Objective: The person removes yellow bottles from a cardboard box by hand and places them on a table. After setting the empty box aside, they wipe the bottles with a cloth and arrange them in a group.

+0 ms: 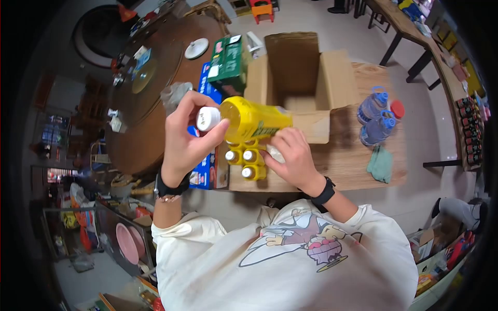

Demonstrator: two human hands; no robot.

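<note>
A yellow bottle [262, 120] with a white cap [208, 118] lies tilted sideways in the air between my hands. My left hand [188, 135] grips the bottle's capped end, thumb and fingers around the cap. My right hand [291, 158] is at the base end, its fingers bent against the bottle's lower side; something whitish shows beside its fingers. Below the held bottle, several small yellow bottles [249, 165] with white caps stand together on the wooden table [337, 168]. Behind it is an open cardboard box [293, 67] with its flaps spread.
A green box [228, 65] and blue boxes [204, 168] stand left of the carton. Two large clear-blue bottles [374, 119], a red lid [397, 109] and a green cloth [380, 165] are at the right. A round table [150, 98] adjoins at the left.
</note>
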